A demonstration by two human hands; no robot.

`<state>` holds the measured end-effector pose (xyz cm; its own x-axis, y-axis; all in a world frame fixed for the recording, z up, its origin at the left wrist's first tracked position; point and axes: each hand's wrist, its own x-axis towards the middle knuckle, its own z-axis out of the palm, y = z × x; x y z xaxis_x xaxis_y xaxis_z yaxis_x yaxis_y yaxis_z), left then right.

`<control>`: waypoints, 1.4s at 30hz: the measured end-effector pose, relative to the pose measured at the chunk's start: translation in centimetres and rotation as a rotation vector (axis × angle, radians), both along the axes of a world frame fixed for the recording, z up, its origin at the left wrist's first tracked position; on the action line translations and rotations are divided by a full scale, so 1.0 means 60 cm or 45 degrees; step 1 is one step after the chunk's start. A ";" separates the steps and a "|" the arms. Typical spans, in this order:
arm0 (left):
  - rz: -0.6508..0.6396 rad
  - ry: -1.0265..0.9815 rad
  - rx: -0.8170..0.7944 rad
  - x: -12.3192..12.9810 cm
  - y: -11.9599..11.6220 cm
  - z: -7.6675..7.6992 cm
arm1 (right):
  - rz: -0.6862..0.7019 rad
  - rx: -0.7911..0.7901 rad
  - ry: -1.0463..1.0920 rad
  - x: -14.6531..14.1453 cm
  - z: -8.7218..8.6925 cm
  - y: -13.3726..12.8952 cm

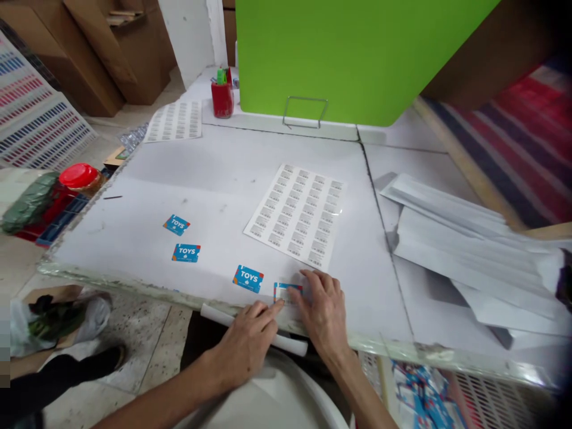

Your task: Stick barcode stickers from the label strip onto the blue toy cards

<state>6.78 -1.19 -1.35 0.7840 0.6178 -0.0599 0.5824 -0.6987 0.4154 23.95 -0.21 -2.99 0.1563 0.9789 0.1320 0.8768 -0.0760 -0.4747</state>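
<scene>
A blue card with a white label on it (281, 293) lies near the front edge of the table. The tip of my left hand's (250, 338) stretched index finger touches its lower edge. My right hand (325, 310) rests over the card's right side, fingers apart, with the thumb on the white label. To the left lie a blue TOYS card (248, 279), a second TOYS card (186, 252) and a third TOYS card (177, 224), all flat. Beyond my right hand is a sheet of barcode stickers (297, 214).
White folded sheets (469, 262) are stacked at the right. A red pen holder (222, 98) and another sticker sheet (176, 121) stand and lie at the back, beside a large green panel (348, 53). Below the table's right front sits a basket of blue packets (426, 396).
</scene>
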 end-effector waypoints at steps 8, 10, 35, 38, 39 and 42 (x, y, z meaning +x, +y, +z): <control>0.032 -0.101 -0.106 -0.013 0.001 0.016 | 0.054 -0.080 0.274 0.018 0.045 -0.007; 0.080 -0.158 -0.159 -0.016 0.006 0.032 | 0.113 -0.221 0.464 0.033 0.069 -0.036; 1.195 -1.051 -1.145 -0.085 0.062 0.098 | -0.578 -0.048 1.158 0.026 0.094 -0.103; 1.080 -0.999 -1.039 -0.084 0.052 0.110 | -0.644 -0.083 1.143 0.042 0.077 -0.100; 1.052 -0.967 -1.000 -0.084 0.048 0.111 | -0.672 -0.102 1.167 0.045 0.075 -0.096; 1.081 -0.888 -0.798 -0.084 0.043 0.105 | -0.677 -0.079 1.278 0.045 0.081 -0.086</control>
